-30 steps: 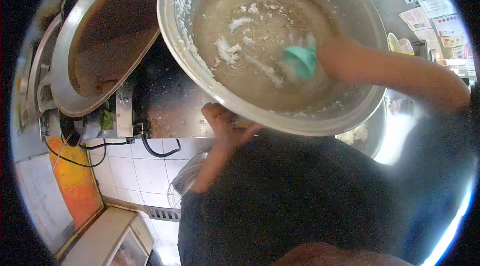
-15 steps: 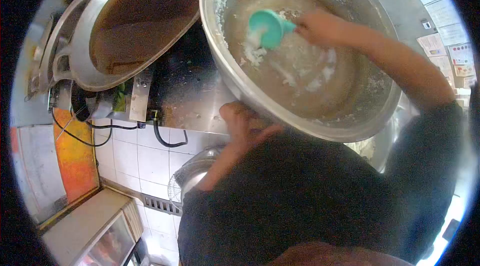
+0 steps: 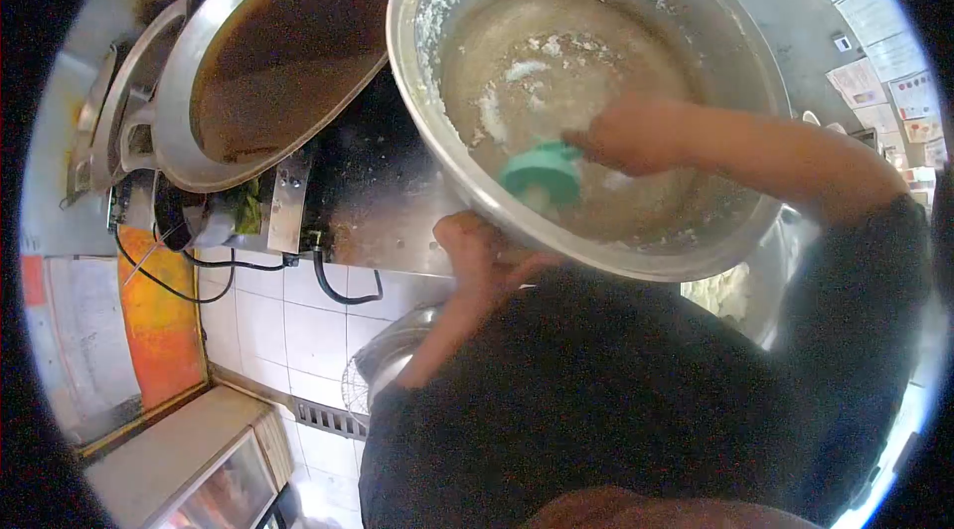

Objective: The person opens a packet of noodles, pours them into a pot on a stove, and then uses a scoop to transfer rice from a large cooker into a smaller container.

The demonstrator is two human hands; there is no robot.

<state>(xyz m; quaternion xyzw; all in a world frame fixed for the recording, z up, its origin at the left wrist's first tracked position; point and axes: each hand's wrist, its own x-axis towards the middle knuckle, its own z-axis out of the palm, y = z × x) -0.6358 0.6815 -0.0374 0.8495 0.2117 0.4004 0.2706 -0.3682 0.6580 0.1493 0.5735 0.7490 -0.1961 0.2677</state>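
Observation:
A large metal pot (image 3: 467, 166) is tilted towards me, with white clumps like rice stuck to its wall and loose on its bottom. My right hand (image 3: 641, 137) is inside it, closed round the handle of a teal plastic scoop (image 3: 542, 173). The scoop is at the near side of the pot's bottom, slightly blurred. Under the near left part of the rim, my left hand (image 3: 479, 249) holds the pot from outside; some of its fingers are hidden.
A wide metal wok (image 3: 154, 132) of brown liquid stands left of the pot, over a steel counter (image 3: 397, 216). Below are a black hose (image 3: 338, 293) and a wire strainer (image 3: 356, 385). White food (image 3: 720, 293) lies behind the pot's right side. Papers (image 3: 855, 87) hang at right.
My right hand has drawn the scoop down towards the near rim, and white clumps it covered now show. My left hand stays at the rim. The view has shifted slightly.

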